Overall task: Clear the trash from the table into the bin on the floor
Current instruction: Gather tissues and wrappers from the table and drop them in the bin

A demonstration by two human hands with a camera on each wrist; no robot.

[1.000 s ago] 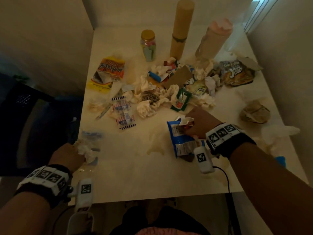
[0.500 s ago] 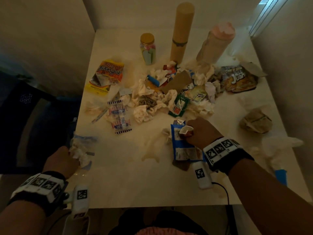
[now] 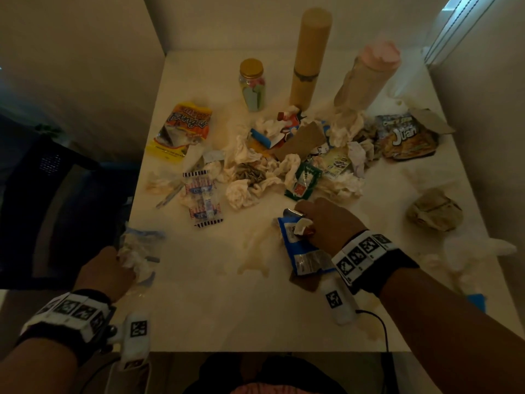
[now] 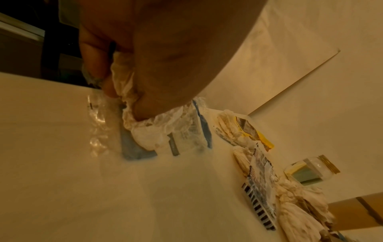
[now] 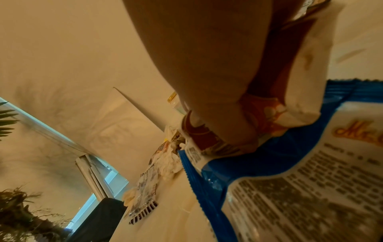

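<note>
The left grip point(image 3: 105, 273) is clamped on a crumpled tissue wad point(image 3: 133, 255) with a clear blue-edged wrapper point(image 4: 186, 131) at the desk's point(image 3: 199, 308) 8 o'clock edge. The right grip point(image 3: 324, 223) is clamped on a blue snack bag point(image 3: 301, 251) and a small red-and-white wrapper point(image 5: 207, 140) near the desk's centre. At 12 o'clock from it lies a heap of tissues and wrappers point(image 3: 284, 166); a jar point(image 3: 252, 85) stands beyond.
</note>
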